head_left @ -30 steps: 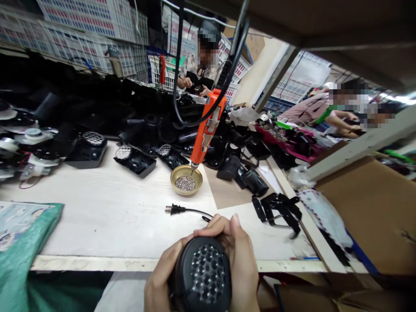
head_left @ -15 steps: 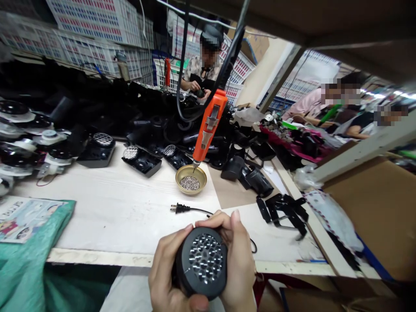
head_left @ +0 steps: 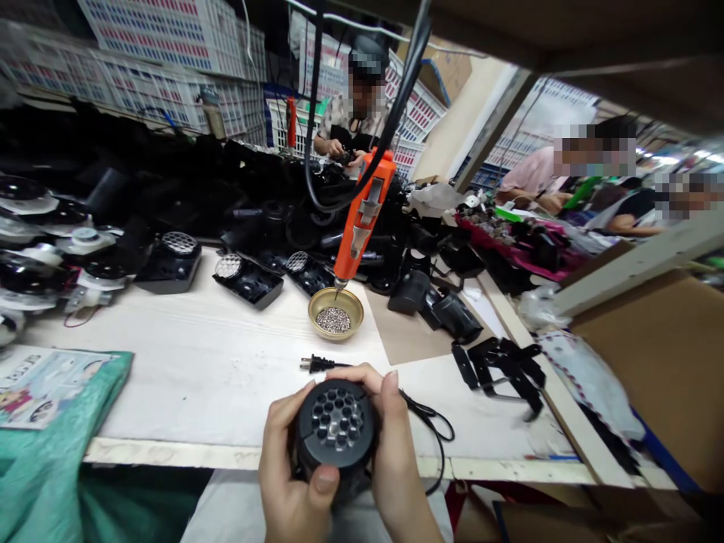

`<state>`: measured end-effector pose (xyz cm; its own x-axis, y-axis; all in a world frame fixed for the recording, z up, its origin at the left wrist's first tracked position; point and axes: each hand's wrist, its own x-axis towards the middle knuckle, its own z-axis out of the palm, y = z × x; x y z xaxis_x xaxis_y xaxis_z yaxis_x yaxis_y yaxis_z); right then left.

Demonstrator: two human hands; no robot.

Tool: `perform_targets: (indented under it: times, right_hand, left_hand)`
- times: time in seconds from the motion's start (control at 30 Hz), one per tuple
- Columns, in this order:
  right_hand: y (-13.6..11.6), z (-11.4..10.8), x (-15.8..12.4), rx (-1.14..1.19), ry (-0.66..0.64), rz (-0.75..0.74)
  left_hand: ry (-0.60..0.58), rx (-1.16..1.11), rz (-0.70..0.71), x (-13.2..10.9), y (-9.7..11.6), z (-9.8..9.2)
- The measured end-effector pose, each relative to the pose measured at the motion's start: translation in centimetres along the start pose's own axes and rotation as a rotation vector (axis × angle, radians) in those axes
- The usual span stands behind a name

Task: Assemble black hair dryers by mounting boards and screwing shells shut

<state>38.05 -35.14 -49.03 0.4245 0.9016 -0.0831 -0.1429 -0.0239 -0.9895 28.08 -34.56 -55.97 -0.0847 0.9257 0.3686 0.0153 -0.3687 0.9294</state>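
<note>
Both hands are wrapped round a black round housing with a honeycomb grille [head_left: 338, 416], held just over the table's front edge. My left hand [head_left: 283, 460] grips its left side, the thumb pressed on the lower rim. Around the right side curls my right hand [head_left: 396, 456], with its fingers over the top. A black power cord [head_left: 433, 418] loops out on the right, and a two-pin plug [head_left: 317, 364] lies on the table behind the housing. Farther back, an orange electric screwdriver [head_left: 365, 219] hangs with its tip over a brass-coloured bowl [head_left: 335, 336] of small screws.
Black half-shells with grilles [head_left: 249, 281] lie along the back, before a dark heap of parts. Black brackets [head_left: 501, 369] are at right, with round motor-like parts [head_left: 90, 241] at left. A green cloth [head_left: 62, 460] drapes the left edge. Co-workers sit beyond.
The housing has turned and tilted in my hands, its grille now facing more upward and slightly farther left. More of the cord shows on the right.
</note>
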Motion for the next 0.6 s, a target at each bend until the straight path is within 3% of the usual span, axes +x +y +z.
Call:
perform_targets:
  times: [0.13,0.23,0.43,0.6]
  right_hand:
    - [0.6,0.6,-0.2,0.056,0.114,-0.017]
    - [0.4,1.3,-0.3,0.148,0.094,-0.067]
    - [-1.9,1.7,-1.1,0.246,0.067,-0.041]
    - [-2.7,1.4,-1.4,0.188,0.086,-0.025]
  left_hand:
    - [-0.027,-0.006,-0.060,0.1,1.2,0.4]
    - [0.011,-0.109,-0.093,0.2,2.7,0.9]
    - [0.202,-0.059,0.011,-0.3,4.7,2.0]
    - [0.220,-0.104,0.032,-0.2,4.7,2.2]
